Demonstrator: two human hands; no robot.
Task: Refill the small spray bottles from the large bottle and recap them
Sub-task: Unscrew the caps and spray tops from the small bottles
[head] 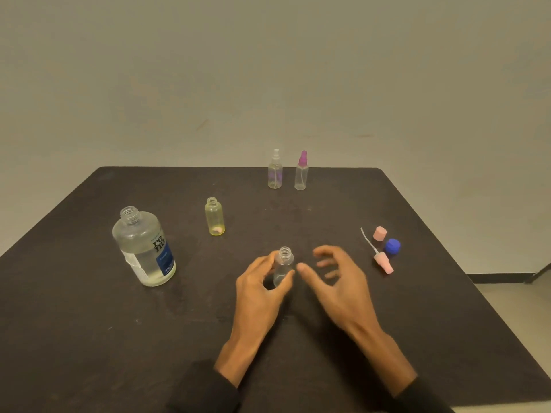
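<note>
Uncapped small bottle [283,265] gripped by left hand [262,286] — base hidden; right hand [335,277] open, empty.

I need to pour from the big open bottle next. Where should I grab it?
Grip the large bottle around its wide body, below the shoulder, coming from its right side, probably with the free right hand. It stands upright and uncapped, and the neck looks too narrow to control a pour.

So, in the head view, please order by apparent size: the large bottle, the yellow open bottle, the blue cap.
1. large bottle
2. yellow open bottle
3. blue cap
All three stand at roughly similar depth on the table, so nearness hardly affects this order.
</note>
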